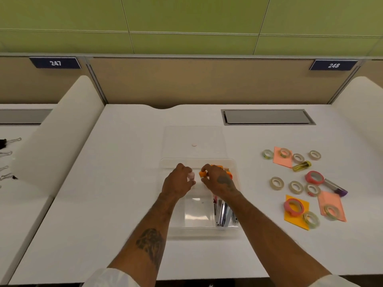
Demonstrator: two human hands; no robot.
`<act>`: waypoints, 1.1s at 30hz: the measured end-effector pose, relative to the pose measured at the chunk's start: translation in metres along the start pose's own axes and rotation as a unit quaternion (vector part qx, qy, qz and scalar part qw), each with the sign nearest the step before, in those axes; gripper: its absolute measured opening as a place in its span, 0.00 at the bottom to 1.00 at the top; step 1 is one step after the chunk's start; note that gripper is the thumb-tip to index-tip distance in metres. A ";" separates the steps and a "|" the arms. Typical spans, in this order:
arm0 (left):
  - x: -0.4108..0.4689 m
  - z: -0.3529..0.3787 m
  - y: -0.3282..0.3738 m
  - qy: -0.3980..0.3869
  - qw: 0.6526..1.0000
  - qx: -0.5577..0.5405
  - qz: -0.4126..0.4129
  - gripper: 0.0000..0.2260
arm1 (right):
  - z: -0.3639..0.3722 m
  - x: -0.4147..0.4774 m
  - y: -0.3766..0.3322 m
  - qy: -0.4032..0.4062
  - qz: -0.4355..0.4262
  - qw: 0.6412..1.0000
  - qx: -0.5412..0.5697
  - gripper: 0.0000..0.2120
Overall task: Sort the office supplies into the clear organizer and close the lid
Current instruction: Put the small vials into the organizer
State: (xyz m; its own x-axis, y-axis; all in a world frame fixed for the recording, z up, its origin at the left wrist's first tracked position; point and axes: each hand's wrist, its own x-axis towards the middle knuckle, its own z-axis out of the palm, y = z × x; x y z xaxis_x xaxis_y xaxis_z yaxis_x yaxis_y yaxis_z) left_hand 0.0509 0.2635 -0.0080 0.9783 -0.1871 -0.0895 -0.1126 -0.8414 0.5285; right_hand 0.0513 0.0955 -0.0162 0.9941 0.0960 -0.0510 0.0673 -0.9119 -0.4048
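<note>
The clear organizer [204, 232] sits mid-desk with its lid [193, 137] open flat behind it. Both hands hover over its far compartments. My left hand [178, 182] pinches a small pale pink item [191, 176]. My right hand [219, 180] grips a small orange item [203, 174], with more orange pieces behind it. Metal staplers or clips [223, 212] fill the near right compartment. To the right lie several tape rolls [296, 187], two pink rolls [293, 206], sticky notes [331, 205], a yellow tube [302, 165] and a purple-capped tube [336, 187].
A grey cable hatch [267, 117] is set in the desk behind the supplies. A white divider [60, 131] walls the left side; binder clips [8, 158] lie on the neighbouring desk beyond it. A second divider [364, 96] stands at the far right.
</note>
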 end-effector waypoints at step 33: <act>0.050 0.062 0.105 -0.012 0.977 0.181 0.115 0.43 | -0.069 -0.043 0.170 0.049 0.102 0.984 -0.138 0.39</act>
State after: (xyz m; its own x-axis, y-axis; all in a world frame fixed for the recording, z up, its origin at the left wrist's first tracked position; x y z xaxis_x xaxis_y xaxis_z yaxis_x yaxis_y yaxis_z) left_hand 0.0772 0.1341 -0.0092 0.9159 -0.4006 -0.0257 -0.3874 -0.8990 0.2044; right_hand 0.0262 -0.0918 -0.0197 0.9919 -0.1268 -0.0116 -0.1272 -0.9832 -0.1309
